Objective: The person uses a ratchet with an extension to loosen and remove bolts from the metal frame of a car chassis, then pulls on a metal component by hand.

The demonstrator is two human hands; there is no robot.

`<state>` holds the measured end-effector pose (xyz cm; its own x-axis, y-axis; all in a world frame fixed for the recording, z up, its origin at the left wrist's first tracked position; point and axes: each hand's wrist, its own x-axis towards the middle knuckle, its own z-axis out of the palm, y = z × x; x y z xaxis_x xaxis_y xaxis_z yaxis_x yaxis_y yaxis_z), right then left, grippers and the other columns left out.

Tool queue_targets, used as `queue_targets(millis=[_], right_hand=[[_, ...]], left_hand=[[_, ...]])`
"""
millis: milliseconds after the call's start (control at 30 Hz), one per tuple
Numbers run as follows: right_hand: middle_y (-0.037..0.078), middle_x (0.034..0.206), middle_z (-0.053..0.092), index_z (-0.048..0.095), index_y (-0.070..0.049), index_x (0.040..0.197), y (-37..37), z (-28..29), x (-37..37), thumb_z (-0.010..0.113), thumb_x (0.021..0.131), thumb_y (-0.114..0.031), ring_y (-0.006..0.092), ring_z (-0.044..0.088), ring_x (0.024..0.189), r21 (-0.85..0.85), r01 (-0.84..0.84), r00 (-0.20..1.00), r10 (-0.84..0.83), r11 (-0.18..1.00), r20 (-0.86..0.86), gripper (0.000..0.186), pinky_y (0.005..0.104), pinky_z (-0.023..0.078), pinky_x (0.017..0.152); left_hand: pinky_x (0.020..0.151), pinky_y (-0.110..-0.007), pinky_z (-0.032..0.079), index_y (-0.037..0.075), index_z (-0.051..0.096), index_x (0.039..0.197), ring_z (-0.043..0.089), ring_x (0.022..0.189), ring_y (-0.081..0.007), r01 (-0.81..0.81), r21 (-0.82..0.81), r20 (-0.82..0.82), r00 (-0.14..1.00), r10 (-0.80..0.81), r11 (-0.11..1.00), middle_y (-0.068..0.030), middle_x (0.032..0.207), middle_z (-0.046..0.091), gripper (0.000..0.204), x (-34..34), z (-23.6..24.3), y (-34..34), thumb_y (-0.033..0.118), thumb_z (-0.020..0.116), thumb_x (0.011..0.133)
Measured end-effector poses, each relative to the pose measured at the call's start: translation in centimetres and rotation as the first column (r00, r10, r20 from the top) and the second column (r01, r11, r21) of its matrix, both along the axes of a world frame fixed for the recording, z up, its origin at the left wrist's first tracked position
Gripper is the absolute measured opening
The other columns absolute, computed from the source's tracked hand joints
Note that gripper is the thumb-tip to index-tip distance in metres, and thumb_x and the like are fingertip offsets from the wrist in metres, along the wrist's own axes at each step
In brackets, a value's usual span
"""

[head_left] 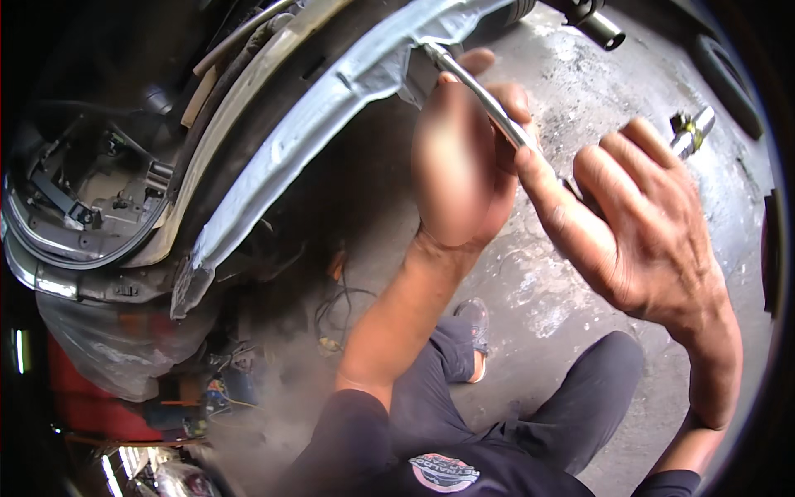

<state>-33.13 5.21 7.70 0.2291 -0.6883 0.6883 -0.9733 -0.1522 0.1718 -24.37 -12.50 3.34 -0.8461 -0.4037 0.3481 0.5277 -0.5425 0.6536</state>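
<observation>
A slim silver bar-like hand tool [483, 98] slants from my right hand up to the edge of a pale grey-blue curved car body panel [286, 137]. Its far end meets the panel's folded lip; the exact kind of tool does not show. My right hand [642, 219] is closed round the lower end, with one digit stretched along the shaft and the other fingers curled. Nearer the panel, my left hand [464, 161] is raised beside the shaft, its thumb and fingers around it. Part of the left hand is blurred, and its palm side is hard to read.
Left of the panel is a rounded opening with a metal rim [83, 261], and clear plastic sheeting [124, 344] hangs below. A cable [344, 302] lies on the grey concrete floor [530, 306]. A metal fitting [694, 132] and a black tyre-like ring [729, 87] lie to the right.
</observation>
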Motion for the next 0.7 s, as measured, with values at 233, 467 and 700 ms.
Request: queue_targets(millis=[233,467,700], right_hand=[[0.0,0.061,0.039,0.063,0.007,0.123,-1.4,0.3,-0.7,0.071,0.061,0.0,0.0153,0.044,0.049,-0.021,-0.111,0.991,0.112,0.994,0.07,0.063,0.0325,0.034,0.044],[-0.005,0.058,0.035,0.067,0.005,0.119,-1.1,2.4,-2.1,0.066,0.059,-0.013,0.0092,0.044,0.045,0.098,-0.173,0.982,0.18,0.98,-0.061,0.062,0.028,0.035,0.04],[-0.003,0.055,0.039,0.066,0.003,0.121,-1.4,2.6,-1.6,0.067,0.057,-0.007,0.0113,0.047,0.043,0.071,-0.173,0.979,0.163,0.982,0.124,0.065,0.0298,0.037,0.038]], left_hand=[[0.065,-0.031,0.044,0.007,0.053,0.124,0.051,0.077,-0.0179,0.138,0.206,-0.206,0.974,-0.095,0.969,-0.0054,0.089,0.057,0.036,-1.0,-0.8,-0.3,0.037,0.041,0.109],[0.049,-0.024,0.046,0.006,0.057,0.116,0.061,0.072,-0.016,0.034,0.352,-0.162,0.986,0.025,0.935,-0.0116,0.086,0.062,0.032,-1.7,-0.5,1.1,0.035,0.048,0.106],[0.064,-0.03,0.042,0.006,0.058,0.122,0.048,0.072,-0.0145,0.182,0.336,-0.274,0.958,-0.089,0.924,-0.0071,0.088,0.06,0.037,-1.6,-0.2,0.7,0.038,0.047,0.107]])
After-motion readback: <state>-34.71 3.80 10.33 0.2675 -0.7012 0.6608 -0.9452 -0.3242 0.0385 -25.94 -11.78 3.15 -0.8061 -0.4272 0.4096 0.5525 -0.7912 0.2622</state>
